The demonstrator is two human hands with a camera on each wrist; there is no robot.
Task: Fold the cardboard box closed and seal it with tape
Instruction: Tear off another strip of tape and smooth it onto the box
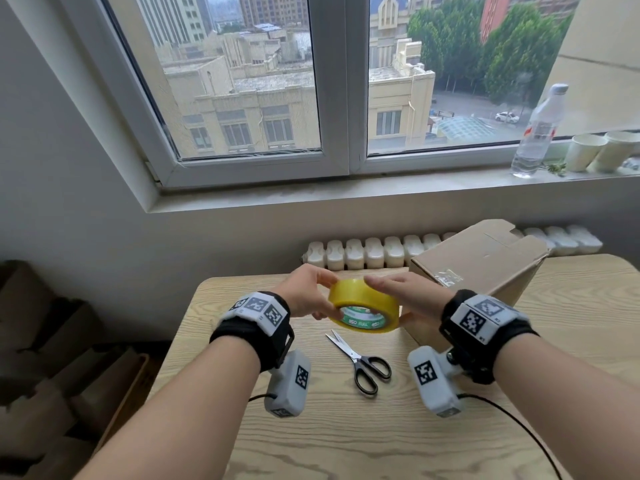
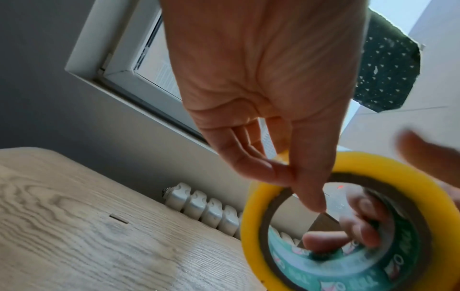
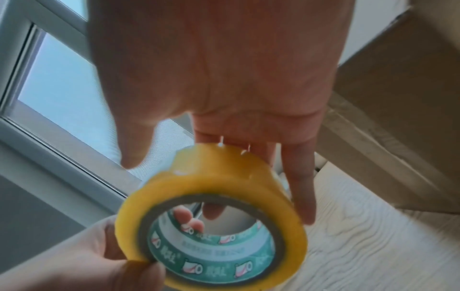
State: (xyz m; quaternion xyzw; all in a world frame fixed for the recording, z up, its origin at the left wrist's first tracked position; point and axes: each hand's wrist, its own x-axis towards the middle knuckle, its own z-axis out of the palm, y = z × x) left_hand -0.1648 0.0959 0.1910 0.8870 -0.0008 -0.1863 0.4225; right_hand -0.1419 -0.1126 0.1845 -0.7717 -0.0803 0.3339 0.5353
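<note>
A yellow tape roll (image 1: pixel 363 304) with a green printed core is held in the air above the wooden table (image 1: pixel 381 441), in front of me. My left hand (image 1: pixel 318 296) pinches its left rim, thumb below and fingers over the top; the left wrist view shows the left hand (image 2: pixel 286 177) on the tape roll (image 2: pixel 348 226). My right hand (image 1: pixel 398 292) lies against the roll's right side with straight fingers. In the right wrist view the right hand (image 3: pixel 224 137) has its thumb apart from the tape roll (image 3: pixel 211 216). The brown cardboard box (image 1: pixel 485 268) stands behind my right hand, its top flaps down.
Black-handled scissors (image 1: pixel 363 363) lie on the table below the roll. A white radiator (image 1: pixel 363 252) runs behind the table. A water bottle (image 1: pixel 538 129) and paper cups (image 1: pixel 588 152) stand on the windowsill. Flat cardboard (image 1: pixel 52 358) is stacked at the left.
</note>
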